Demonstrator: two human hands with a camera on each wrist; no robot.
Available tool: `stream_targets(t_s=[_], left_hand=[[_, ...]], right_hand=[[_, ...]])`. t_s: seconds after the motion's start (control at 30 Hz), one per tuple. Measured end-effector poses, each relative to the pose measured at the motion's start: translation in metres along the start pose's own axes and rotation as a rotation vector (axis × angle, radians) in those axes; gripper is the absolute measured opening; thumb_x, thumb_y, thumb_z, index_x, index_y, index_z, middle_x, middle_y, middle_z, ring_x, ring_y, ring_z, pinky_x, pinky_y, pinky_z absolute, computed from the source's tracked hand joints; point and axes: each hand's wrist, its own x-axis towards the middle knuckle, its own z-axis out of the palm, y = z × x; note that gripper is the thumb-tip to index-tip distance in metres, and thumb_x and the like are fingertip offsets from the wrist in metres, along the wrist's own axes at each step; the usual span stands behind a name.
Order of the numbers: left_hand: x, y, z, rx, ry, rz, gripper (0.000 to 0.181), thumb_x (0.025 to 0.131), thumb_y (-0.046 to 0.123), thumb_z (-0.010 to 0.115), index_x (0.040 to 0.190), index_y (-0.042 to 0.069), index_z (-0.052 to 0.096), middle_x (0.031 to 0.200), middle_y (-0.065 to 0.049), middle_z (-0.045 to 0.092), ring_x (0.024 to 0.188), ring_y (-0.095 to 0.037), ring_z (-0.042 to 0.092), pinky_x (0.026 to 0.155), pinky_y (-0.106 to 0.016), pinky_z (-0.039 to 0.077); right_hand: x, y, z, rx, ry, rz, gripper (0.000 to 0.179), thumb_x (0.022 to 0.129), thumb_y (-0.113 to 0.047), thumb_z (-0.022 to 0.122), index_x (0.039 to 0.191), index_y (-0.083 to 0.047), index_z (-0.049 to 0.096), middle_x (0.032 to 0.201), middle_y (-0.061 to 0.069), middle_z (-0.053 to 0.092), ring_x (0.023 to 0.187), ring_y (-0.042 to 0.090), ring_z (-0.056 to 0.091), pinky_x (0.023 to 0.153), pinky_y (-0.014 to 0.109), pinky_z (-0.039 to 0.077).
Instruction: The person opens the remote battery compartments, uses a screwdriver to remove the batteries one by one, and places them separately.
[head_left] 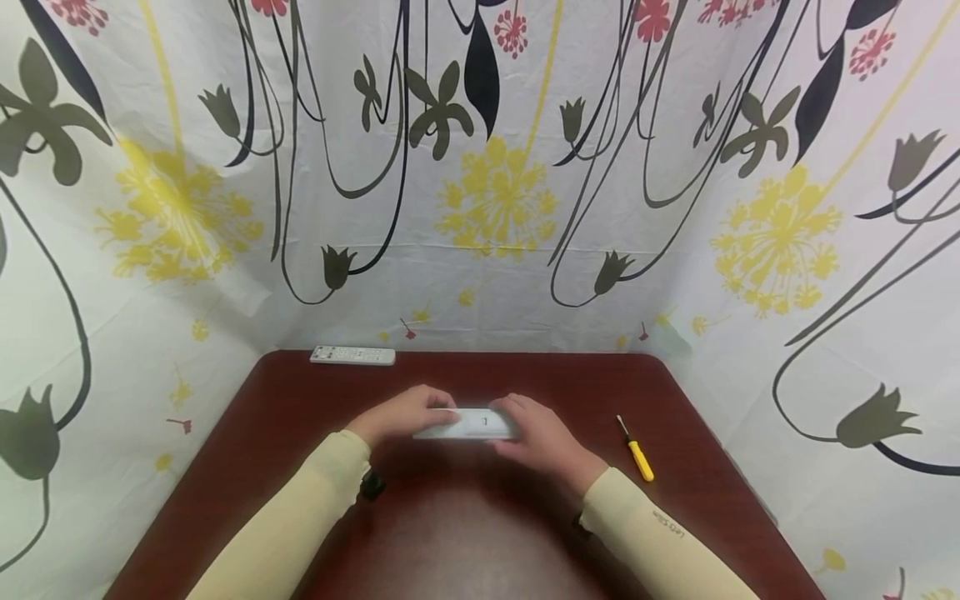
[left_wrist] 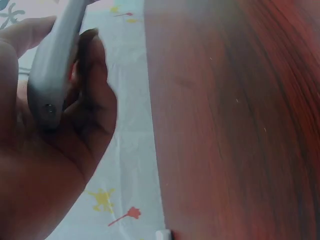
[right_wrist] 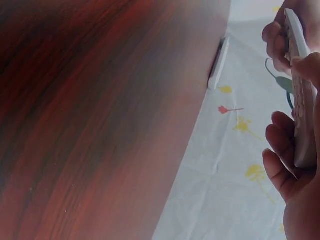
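Before a flowered cloth backdrop (head_left: 495,321), a dark red-brown table (head_left: 232,467) lies beneath a white remote control (head_left: 478,423) gripped at both ends.
Detail: the remote's long axis runs crosswise between the left hand (head_left: 411,412) and the right hand (head_left: 542,433), neither nearer; each has thumb and fingers closed about its end, buttons facing downward. A second remote (head_left: 352,356) rests at the far left edge, a yellow-handled screwdriver (head_left: 637,454) to the right; neither obstructs the hands.
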Motion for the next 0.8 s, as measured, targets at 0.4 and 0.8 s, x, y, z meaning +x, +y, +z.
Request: stream_targets(t_s=[0.4, 0.8], left_hand=[[-0.002, 0.002, 0.013, 0.239, 0.132, 0.129, 0.028, 0.104, 0.057, 0.072, 0.11, 0.031, 0.076, 0.101, 0.017, 0.071, 0.094, -0.01, 0.065, 0.088, -0.037, 0.056], [-0.002, 0.004, 0.022, 0.513, 0.227, 0.273, 0.044, 0.094, 0.059, 0.084, 0.124, 0.03, 0.07, 0.112, 0.017, 0.058, 0.098, -0.005, 0.056, 0.084, -0.027, 0.054]], right_hand=[[0.0, 0.002, -0.001, 0.144, -0.028, 0.027, 0.042, 0.097, -0.039, 0.087, 0.132, -0.025, 0.07, 0.117, -0.015, 0.069, 0.099, 0.008, 0.062, 0.086, 0.034, 0.057], [0.005, 0.003, -0.003, 0.138, -0.031, 0.005, 0.042, 0.098, -0.043, 0.085, 0.132, -0.025, 0.069, 0.117, -0.015, 0.068, 0.097, 0.008, 0.062, 0.084, 0.033, 0.056]])
